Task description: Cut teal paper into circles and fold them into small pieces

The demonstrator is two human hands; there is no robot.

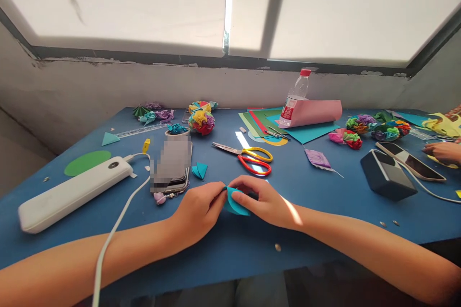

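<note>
Between my hands, low over the front of the table, is a folded piece of turquoise paper (236,203). My left hand (201,208) pinches its left corner between thumb and fingers. My right hand (261,200) grips the upper right part, thumb in front and fingers behind, so some of the paper is hidden. Just beyond lie scissors (248,154) with one yellow and one red handle loop. A small folded turquoise paper piece (200,171) rests near my left hand, beside a phone (182,172).
A white power bank (75,194) lies at left, its cable crossing my left forearm. Behind stand a bottle (297,88) and coloured paper sheets (259,124). At right are a dark box (387,175), another phone (414,160), paper flowers (391,129) and another person's hand (442,152).
</note>
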